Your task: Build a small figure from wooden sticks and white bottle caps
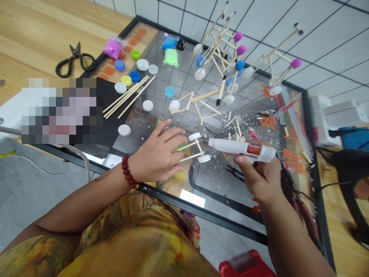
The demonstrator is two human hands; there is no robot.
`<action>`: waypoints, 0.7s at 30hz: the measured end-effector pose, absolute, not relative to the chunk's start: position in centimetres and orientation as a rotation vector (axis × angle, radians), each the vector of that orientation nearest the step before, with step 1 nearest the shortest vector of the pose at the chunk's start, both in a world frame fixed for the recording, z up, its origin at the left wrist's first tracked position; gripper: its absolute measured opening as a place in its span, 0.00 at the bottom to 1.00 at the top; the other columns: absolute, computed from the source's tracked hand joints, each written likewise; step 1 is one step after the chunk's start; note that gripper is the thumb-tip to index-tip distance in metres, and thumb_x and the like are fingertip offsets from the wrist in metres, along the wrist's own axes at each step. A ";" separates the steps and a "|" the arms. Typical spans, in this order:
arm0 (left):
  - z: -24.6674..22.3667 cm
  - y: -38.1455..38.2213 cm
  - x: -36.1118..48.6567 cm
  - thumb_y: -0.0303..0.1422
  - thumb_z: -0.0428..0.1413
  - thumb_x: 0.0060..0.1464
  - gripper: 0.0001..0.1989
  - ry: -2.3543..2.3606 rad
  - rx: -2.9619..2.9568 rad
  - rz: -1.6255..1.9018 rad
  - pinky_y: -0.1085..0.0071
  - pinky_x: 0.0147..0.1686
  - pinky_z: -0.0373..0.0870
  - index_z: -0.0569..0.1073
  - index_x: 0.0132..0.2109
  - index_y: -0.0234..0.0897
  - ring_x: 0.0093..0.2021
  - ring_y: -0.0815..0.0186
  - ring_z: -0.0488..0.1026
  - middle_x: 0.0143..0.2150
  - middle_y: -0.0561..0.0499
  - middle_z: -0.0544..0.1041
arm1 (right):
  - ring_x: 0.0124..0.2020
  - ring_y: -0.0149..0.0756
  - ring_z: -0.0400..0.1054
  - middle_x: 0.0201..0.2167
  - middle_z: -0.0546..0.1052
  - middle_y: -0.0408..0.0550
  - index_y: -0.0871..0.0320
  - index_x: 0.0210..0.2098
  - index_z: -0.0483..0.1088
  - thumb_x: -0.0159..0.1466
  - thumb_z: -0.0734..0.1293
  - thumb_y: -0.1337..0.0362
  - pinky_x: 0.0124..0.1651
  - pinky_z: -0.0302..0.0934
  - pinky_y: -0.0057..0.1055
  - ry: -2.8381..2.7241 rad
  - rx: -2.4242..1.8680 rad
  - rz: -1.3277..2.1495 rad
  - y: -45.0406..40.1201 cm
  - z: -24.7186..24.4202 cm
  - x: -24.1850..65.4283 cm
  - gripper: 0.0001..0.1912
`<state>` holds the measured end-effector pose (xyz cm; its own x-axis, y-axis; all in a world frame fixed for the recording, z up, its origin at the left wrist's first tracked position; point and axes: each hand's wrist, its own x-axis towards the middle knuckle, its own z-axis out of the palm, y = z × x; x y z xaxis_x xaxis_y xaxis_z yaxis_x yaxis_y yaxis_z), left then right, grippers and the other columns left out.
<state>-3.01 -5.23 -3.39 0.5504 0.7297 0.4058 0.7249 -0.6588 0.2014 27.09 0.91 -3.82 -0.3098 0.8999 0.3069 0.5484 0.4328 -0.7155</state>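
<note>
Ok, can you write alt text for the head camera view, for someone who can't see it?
A person's right hand holds a white pen-shaped tool, its tip near a small stick frame with white caps; the left hand is at the frame's other end. On the glass-topped table are loose sticks, coloured caps and larger stick models.

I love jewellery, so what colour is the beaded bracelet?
Dark reddish-brown; the beaded bracelet shows best in the head view.
</note>
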 end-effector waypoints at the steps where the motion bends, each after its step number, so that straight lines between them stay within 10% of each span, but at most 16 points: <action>1: -3.4 -5.2 -3.0 0.37 0.62 0.55 0.06 1.292 2.756 0.728 0.40 0.69 0.53 0.78 0.36 0.39 0.62 0.51 0.67 0.53 0.45 0.77 | 0.30 0.39 0.66 0.36 0.74 0.48 0.52 0.42 0.69 0.63 0.70 0.49 0.32 0.59 0.37 -1.998 -1.215 0.646 0.9 -3.8 27.1 0.16; 21: -3.3 -5.2 -2.9 0.35 0.62 0.55 0.05 1.316 2.779 0.721 0.41 0.69 0.55 0.77 0.35 0.39 0.62 0.51 0.68 0.53 0.44 0.77 | 0.32 0.39 0.69 0.37 0.75 0.49 0.53 0.39 0.70 0.63 0.70 0.48 0.34 0.61 0.37 -2.081 -1.168 0.697 1.3 -2.9 27.6 0.16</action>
